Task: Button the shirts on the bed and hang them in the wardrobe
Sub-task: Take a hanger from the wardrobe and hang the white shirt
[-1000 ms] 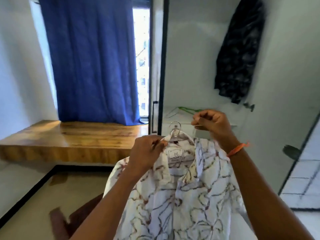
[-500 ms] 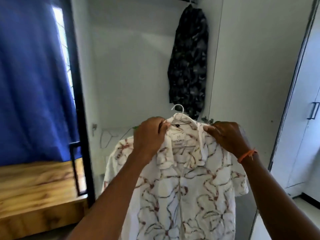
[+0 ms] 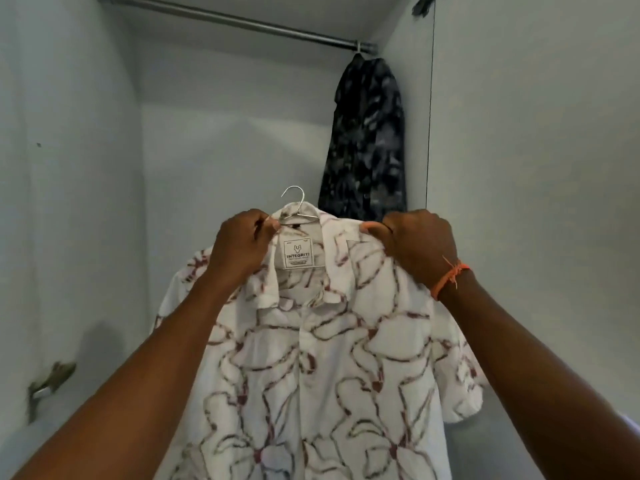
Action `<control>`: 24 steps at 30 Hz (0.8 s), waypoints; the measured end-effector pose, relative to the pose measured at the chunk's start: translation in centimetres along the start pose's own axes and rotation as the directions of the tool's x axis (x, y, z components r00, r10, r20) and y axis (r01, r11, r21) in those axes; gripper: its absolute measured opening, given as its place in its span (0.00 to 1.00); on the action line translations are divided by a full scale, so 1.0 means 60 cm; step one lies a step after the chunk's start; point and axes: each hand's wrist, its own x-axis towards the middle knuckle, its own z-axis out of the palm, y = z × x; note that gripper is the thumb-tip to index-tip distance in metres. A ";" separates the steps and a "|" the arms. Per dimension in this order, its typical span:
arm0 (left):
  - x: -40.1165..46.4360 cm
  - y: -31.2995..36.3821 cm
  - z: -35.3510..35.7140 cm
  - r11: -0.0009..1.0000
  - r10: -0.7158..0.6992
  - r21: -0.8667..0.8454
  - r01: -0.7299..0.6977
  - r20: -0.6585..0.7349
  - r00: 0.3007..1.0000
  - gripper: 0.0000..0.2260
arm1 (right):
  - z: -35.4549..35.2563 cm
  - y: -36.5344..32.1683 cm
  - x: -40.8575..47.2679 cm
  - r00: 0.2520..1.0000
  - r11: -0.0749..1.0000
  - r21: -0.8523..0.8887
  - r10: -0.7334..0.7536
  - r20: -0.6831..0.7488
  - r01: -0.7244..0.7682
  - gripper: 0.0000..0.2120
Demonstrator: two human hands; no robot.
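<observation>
A white shirt (image 3: 329, 358) with a maroon line pattern hangs on a white wire hanger (image 3: 297, 206), front buttoned and facing me. My left hand (image 3: 242, 247) grips the collar and hanger on the left. My right hand (image 3: 419, 244), with an orange thread at the wrist, grips the shirt's right shoulder. I hold the shirt up inside the open wardrobe, well below the metal rail (image 3: 235, 20). A dark patterned shirt (image 3: 367, 140) hangs from the rail's right end, behind my right hand.
The wardrobe's pale back wall (image 3: 225, 150) and left side wall (image 3: 69, 202) enclose the space. A pale panel (image 3: 536, 168) stands at the right. A metal hinge (image 3: 48, 382) sits low on the left wall.
My view has turned right and up, from the curtain and wooden ledge into the wardrobe. Both hands have lifted the shirt; my right hand moved from the hanger to the shoulder.
</observation>
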 end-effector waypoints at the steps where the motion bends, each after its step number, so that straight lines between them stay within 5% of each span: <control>1: 0.035 -0.008 0.016 1.000 0.007 0.014 -0.007 -0.009 1.000 0.15 | 0.010 0.009 0.030 1.000 1.000 -0.019 0.002 -0.005 -0.002 0.34; 9: 0.255 -0.066 0.157 0.990 -0.044 0.120 0.069 -0.196 0.980 0.19 | 0.101 0.060 0.259 1.000 0.966 -0.259 0.012 -0.029 -0.019 0.28; 15: 0.443 -0.128 0.273 0.993 -0.090 -0.083 0.083 -0.072 0.993 0.29 | 0.175 0.105 0.442 0.990 0.923 -0.382 -0.011 -0.139 -0.044 0.23; 24: 0.622 -0.169 0.364 0.975 0.101 -0.192 -0.114 -0.075 0.992 0.32 | 0.251 0.146 0.621 0.957 0.837 -0.503 0.078 -0.278 -0.214 0.26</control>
